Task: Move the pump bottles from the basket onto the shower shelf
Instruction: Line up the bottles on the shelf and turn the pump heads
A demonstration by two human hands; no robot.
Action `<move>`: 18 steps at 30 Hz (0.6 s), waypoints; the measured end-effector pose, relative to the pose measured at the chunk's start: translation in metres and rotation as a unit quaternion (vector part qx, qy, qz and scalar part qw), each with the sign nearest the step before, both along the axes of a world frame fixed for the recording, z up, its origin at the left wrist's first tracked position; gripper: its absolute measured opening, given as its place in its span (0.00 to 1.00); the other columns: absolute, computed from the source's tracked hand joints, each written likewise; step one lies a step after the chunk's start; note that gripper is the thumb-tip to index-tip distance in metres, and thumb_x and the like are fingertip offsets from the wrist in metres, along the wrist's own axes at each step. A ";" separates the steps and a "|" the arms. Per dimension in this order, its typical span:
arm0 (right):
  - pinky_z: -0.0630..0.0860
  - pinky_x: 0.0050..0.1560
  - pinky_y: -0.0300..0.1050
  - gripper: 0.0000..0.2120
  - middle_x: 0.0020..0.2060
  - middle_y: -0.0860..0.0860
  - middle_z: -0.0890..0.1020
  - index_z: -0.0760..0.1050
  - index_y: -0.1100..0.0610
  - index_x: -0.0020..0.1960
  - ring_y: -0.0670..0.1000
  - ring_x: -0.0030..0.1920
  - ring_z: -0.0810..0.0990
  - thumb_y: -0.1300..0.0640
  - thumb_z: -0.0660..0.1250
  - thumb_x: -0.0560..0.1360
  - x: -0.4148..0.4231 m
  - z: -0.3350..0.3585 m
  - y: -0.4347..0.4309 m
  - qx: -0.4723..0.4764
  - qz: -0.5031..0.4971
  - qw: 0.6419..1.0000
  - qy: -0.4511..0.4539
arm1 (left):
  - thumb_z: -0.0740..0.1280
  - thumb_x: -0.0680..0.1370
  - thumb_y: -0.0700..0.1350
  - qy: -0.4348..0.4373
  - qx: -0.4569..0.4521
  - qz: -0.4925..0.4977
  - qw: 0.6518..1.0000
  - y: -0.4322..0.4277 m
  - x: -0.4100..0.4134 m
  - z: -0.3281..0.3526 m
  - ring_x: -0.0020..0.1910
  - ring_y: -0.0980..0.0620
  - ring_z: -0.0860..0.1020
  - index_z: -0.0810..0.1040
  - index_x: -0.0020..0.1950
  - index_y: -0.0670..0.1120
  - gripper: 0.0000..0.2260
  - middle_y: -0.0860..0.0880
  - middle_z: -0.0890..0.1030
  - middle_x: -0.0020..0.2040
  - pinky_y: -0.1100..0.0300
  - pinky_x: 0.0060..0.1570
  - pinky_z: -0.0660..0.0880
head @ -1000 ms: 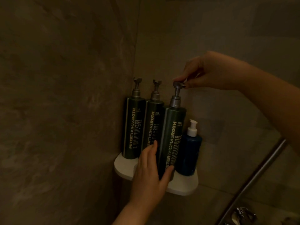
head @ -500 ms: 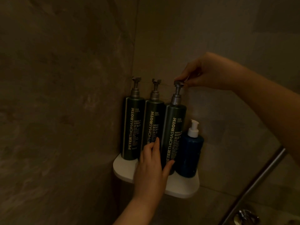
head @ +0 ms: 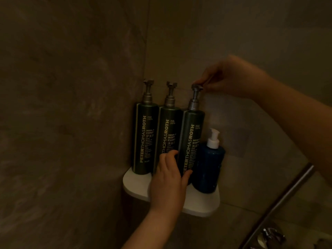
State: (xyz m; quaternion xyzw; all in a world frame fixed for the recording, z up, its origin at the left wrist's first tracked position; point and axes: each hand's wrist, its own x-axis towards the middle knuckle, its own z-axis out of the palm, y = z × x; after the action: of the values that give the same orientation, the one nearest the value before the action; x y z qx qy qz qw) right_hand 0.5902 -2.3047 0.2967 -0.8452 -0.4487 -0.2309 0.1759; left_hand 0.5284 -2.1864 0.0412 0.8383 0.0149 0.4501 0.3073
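Since a second ago your tall dark green pump bottle point(head: 192, 141) has straightened on the white corner shelf point(head: 134, 184), left hand point(head: 168, 184) gripping its base, right hand point(head: 228, 78) pinching its pump head point(head: 196, 86); a sideways nudge could topple the neighbouring squat blue bottle point(head: 210, 168).

Dim shower stall, tiled walls point(head: 71, 105), white corner shelf point(head: 136, 184), toiletry bottles point(head: 146, 137), chrome fitting point(head: 271, 238)
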 end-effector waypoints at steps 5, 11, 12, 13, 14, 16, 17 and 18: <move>0.77 0.55 0.55 0.10 0.46 0.54 0.85 0.81 0.52 0.49 0.54 0.47 0.83 0.63 0.71 0.70 0.002 -0.007 0.000 0.026 0.010 1.000 -0.013 | 0.72 0.72 0.49 -0.008 -0.003 0.000 1.000 -0.002 0.000 0.001 0.53 0.52 0.76 0.67 0.63 0.46 0.24 0.47 0.72 0.58 0.59 0.42 0.78; 0.76 0.51 0.38 0.20 0.53 0.49 0.79 0.73 0.53 0.64 0.46 0.48 0.80 0.66 0.66 0.74 0.000 -0.023 -0.010 0.072 -0.015 0.997 0.005 | 0.72 0.72 0.47 -0.008 -0.006 -0.015 1.000 -0.001 -0.004 -0.002 0.53 0.53 0.75 0.65 0.65 0.45 0.26 0.47 0.71 0.59 0.61 0.44 0.76; 0.75 0.51 0.37 0.21 0.54 0.49 0.79 0.72 0.53 0.65 0.46 0.48 0.79 0.66 0.65 0.74 -0.001 -0.029 -0.013 0.087 -0.023 0.996 0.002 | 0.72 0.72 0.47 -0.009 -0.006 -0.019 1.000 0.000 -0.005 -0.003 0.52 0.53 0.75 0.65 0.66 0.45 0.26 0.47 0.72 0.59 0.62 0.43 0.75; 0.75 0.49 0.35 0.20 0.54 0.49 0.78 0.72 0.54 0.64 0.45 0.48 0.78 0.66 0.65 0.74 -0.003 -0.036 -0.017 0.094 -0.030 0.995 -0.003 | 0.72 0.72 0.46 -0.010 -0.005 -0.022 1.000 0.001 -0.006 -0.005 0.51 0.53 0.75 0.65 0.66 0.45 0.26 0.47 0.72 0.58 0.62 0.42 0.74; 0.74 0.47 0.34 0.18 0.53 0.49 0.78 0.72 0.55 0.63 0.45 0.48 0.78 0.66 0.64 0.74 -0.005 -0.042 -0.021 0.092 -0.034 0.995 -0.007 | 0.72 0.72 0.46 -0.008 -0.003 -0.025 1.000 0.001 -0.007 -0.006 0.50 0.53 0.76 0.65 0.65 0.45 0.26 0.46 0.72 0.58 0.63 0.42 0.73; 0.75 0.48 0.37 0.15 0.51 0.51 0.79 0.74 0.57 0.60 0.47 0.49 0.78 0.67 0.63 0.75 -0.008 -0.054 -0.029 0.058 -0.041 0.997 0.003 | 0.72 0.73 0.46 -0.010 0.005 -0.037 0.999 0.001 -0.010 -0.008 0.49 0.53 0.75 0.65 0.65 0.46 0.24 0.47 0.72 0.57 0.64 0.41 0.72; 0.76 0.50 0.41 0.14 0.51 0.52 0.79 0.74 0.58 0.59 0.49 0.50 0.79 0.67 0.63 0.75 -0.009 -0.060 -0.031 0.026 -0.047 0.998 0.011 | 0.71 0.73 0.46 -0.015 0.013 -0.050 0.999 -0.001 -0.012 -0.009 0.48 0.54 0.75 0.65 0.65 0.46 0.23 0.48 0.71 0.57 0.66 0.41 0.71; 0.76 0.52 0.44 0.14 0.52 0.52 0.80 0.75 0.58 0.59 0.50 0.51 0.79 0.68 0.62 0.75 -0.010 -0.064 -0.034 -0.014 -0.054 0.998 0.015 | 0.70 0.74 0.46 -0.020 0.020 -0.065 0.997 -0.002 -0.014 -0.010 0.47 0.56 0.74 0.65 0.65 0.47 0.23 0.49 0.71 0.56 0.68 0.41 0.69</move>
State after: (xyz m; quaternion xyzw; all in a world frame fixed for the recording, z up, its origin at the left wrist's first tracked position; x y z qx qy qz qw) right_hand 0.5800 -2.3384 0.2328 -0.8740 -0.4025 -0.2217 0.1580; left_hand 0.5147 -2.1885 0.0311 0.8343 -0.0549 0.4462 0.3190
